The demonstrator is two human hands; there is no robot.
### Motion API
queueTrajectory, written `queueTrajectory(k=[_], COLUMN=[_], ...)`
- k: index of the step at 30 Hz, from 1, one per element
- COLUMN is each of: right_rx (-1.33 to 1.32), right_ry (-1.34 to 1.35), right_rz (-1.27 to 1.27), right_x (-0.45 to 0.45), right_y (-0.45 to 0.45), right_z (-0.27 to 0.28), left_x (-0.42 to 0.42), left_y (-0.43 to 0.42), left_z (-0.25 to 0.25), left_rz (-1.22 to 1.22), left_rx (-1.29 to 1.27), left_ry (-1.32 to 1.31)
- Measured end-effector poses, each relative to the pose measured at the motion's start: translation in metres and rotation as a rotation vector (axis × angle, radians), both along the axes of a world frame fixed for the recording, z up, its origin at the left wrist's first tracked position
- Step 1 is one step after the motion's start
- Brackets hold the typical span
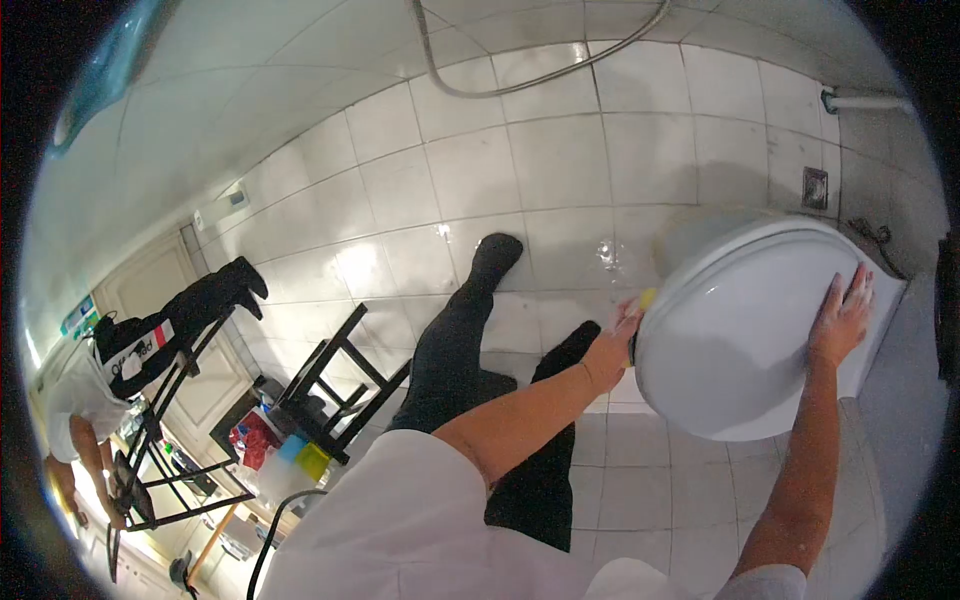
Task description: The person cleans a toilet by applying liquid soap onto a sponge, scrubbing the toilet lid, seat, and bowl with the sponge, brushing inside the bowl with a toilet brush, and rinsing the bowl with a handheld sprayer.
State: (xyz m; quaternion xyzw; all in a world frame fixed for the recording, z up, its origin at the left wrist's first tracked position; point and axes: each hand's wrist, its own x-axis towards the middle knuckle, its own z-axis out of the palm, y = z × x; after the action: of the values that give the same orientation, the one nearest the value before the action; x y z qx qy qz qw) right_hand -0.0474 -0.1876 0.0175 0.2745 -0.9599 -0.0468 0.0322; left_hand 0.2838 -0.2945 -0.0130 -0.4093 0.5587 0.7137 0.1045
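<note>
A white toilet (740, 330) with its lid down stands at the right of the head view. My left hand (615, 345) is closed at the near left rim of the toilet, on a small yellow sponge (647, 299). Most of that sponge is hidden by the fingers and the rim. My right hand (843, 312) lies flat on the lid towards its hinge side, with fingers spread and nothing held. Whitish foam shows on the fingers of both hands.
Wet tiles (560, 170) cover the floor, with a drain (815, 188) beyond the toilet. A shower hose (500, 92) hangs at the top. At left are a black stool (340, 385), several containers (300, 460) and another person in dark trousers (170, 330).
</note>
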Motion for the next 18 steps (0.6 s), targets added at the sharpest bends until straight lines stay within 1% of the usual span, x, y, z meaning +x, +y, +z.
queueTrajectory(k=[1,2,4,5,7,9,11,14,16,18], right_rx=[0.005,0.001,-0.001,0.036,0.070,0.003,0.028,0.038,0.021,0.031], right_ry=[0.004,-0.006,-0.010,0.000,0.014,-0.010,0.004,0.002,-0.006,-0.005], right_rz=[-0.001,-0.020,-0.044,-0.058,-0.074,-0.063,-0.067,-0.071,-0.071,-0.067], right_x=[0.001,0.004,0.006,0.007,0.007,0.006,0.009,0.013,0.014,0.014], right_y=[-0.001,-0.004,-0.004,-0.004,-0.002,0.001,-0.001,-0.002,-0.001,-0.002], right_z=[0.002,0.004,0.005,0.004,0.001,-0.002,0.001,0.003,0.004,0.005], left_x=[0.000,0.002,0.005,-0.003,-0.028,-0.037,-0.041,-0.038,-0.037,-0.040], left_y=[0.001,0.009,0.025,0.015,-0.019,-0.029,-0.031,-0.029,-0.030,-0.032], left_z=[-0.004,-0.017,-0.046,-0.036,0.003,0.017,0.018,0.009,0.004,0.003], left_rz=[0.093,0.091,0.457,0.453,0.710,0.710,0.705,0.707,0.632,0.639], left_rx=[0.079,0.083,0.515,0.518,0.889,0.864,0.840,0.801,0.824,0.812], left_ry=[0.045,0.051,0.102,0.105,-0.141,-0.175,-0.210,-0.161,-0.120,-0.095])
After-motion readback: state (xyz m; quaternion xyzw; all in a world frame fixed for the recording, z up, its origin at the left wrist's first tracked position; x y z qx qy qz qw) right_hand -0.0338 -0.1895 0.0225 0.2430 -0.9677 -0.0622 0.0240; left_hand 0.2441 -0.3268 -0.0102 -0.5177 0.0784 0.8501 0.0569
